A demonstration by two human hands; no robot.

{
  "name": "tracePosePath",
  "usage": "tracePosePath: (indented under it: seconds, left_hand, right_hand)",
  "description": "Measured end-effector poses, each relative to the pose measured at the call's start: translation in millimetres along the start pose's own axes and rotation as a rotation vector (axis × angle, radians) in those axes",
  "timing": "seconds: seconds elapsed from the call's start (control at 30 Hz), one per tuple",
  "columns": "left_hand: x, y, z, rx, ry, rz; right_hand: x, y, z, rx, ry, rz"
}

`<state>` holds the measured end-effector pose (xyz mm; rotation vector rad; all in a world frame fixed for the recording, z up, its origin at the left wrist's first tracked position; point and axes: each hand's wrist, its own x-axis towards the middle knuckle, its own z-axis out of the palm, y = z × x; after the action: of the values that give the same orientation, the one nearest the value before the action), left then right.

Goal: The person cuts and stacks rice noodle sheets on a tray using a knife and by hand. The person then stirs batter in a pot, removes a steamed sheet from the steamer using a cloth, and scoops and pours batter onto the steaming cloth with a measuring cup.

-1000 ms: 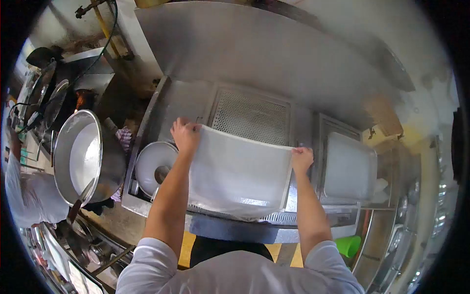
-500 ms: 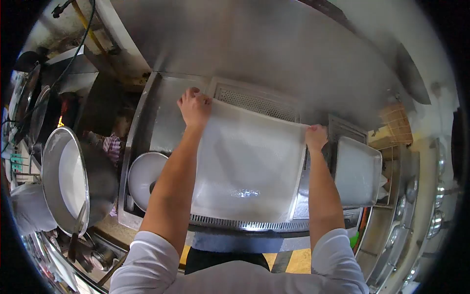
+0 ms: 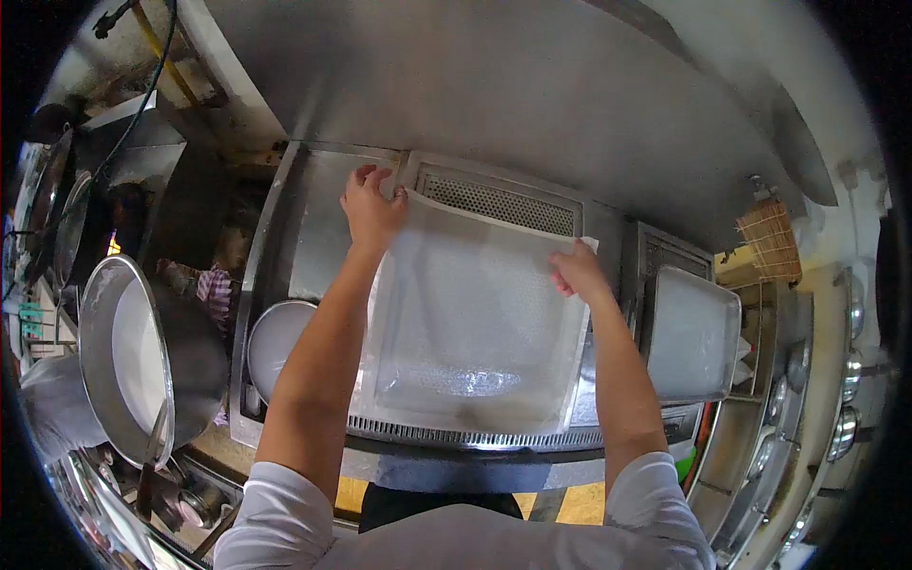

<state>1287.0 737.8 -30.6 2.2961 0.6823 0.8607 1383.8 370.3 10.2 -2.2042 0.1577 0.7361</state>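
A thin white cloth (image 3: 475,304) lies spread over a shallow rectangular tray on the steel steamer top, its surface damp and shiny near the front. My left hand (image 3: 373,214) is at the cloth's far left corner, with fingers curled and the thumb on the edge. My right hand (image 3: 581,273) is just above the cloth near its far right corner, fingers apart, and that corner sticks out free beyond the hand. Left of my left forearm, a round pale lid (image 3: 275,342) is partly hidden.
A large metal pot (image 3: 195,351) of white liquid, with a utensil leaning in it, stands at the left. A perforated vent panel (image 3: 503,202) lies behind the cloth. At right are another white-covered tray (image 3: 696,332), a hanging bamboo mat (image 3: 768,237) and metal shelving (image 3: 736,446).
The cloth has come down flat over the tray and lies nearer me. My right hand has let go of its corner and moved left over the cloth. Less steam hangs behind.
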Motion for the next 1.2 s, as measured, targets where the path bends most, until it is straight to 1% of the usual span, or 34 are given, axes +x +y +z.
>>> tracePosePath:
  seconds: [0.07,0.13,0.23,0.33,0.37,0.43,0.47,0.53,0.63,0.73,0.8,0.87,0.9,0.97,1.07,1.17,1.2]
  left_hand:
    - [0.1,-9.5,-0.8,-0.002,0.019,0.038]
    - [-0.9,-12.1,-4.9,0.027,-0.043,0.090]
    - [-6.9,-7.1,-9.2,0.139,-0.160,0.184]
    - [-9.5,-5.9,-14.4,0.254,-0.288,0.273]
    - [-10.2,-6.4,-15.7,0.286,-0.332,0.300]
    - [-12.5,-9.2,-16.1,0.370,-0.352,0.310]
    - [-13.1,-10.2,-16.7,0.411,-0.361,0.316]
    - [-11.4,-7.4,-25.2,0.374,-0.418,0.292]
    - [-9.1,-1.4,-36.0,0.374,-0.481,0.274]
    - [-8.1,-10.3,-32.9,0.418,-0.498,0.311]
    - [-6.8,-16.7,-27.5,0.437,-0.504,0.329]
    - [-5.0,-17.2,-27.2,0.439,-0.520,0.324]
    - [-3.6,-15.9,-27.8,0.455,-0.535,0.323]
    - [-3.4,-13.2,-28.7,0.491,-0.574,0.324]
    - [-14.0,-6.3,-38.9,0.488,-0.527,0.359]
    - [-39.2,12.1,-77.3,0.245,-0.465,0.379]
    - [-53.7,18.5,-94.9,0.232,-0.573,0.336]
  right_hand:
    - [-9.4,-10.6,13.4,0.019,0.020,-0.010]
    - [-22.6,-27.2,34.5,0.075,0.055,-0.038]
    - [-40.3,-61.0,75.1,0.232,-0.131,-0.133]
    - [-29.9,-85.1,121.0,0.485,-0.341,-0.210]
    - [-26.7,-94.3,134.1,0.560,-0.388,-0.207]
    - [-19.5,-112.2,157.1,0.709,-0.482,-0.195]
    - [-13.0,-118.2,167.9,0.731,-0.507,-0.185]
    - [2.2,-123.8,187.4,0.774,-0.557,-0.165]
    - [6.6,-128.1,200.3,0.761,-0.675,-0.164]
    - [-5.2,-116.9,212.6,0.671,-0.661,-0.129]
    - [-43.0,-90.6,220.1,0.685,-0.654,-0.100]
    - [-104.7,-72.5,224.1,0.459,-0.668,-0.051]
    - [-139.6,-48.7,234.2,0.368,-0.605,-0.023]
    - [-192.5,-14.0,246.3,0.047,-0.805,0.054]
    - [-235.2,27.0,255.9,0.007,-0.871,-0.116]
    - [-233.0,-3.5,220.9,-0.148,-0.539,-0.351]
    - [-223.9,-3.1,212.2,-0.139,-0.525,-0.388]
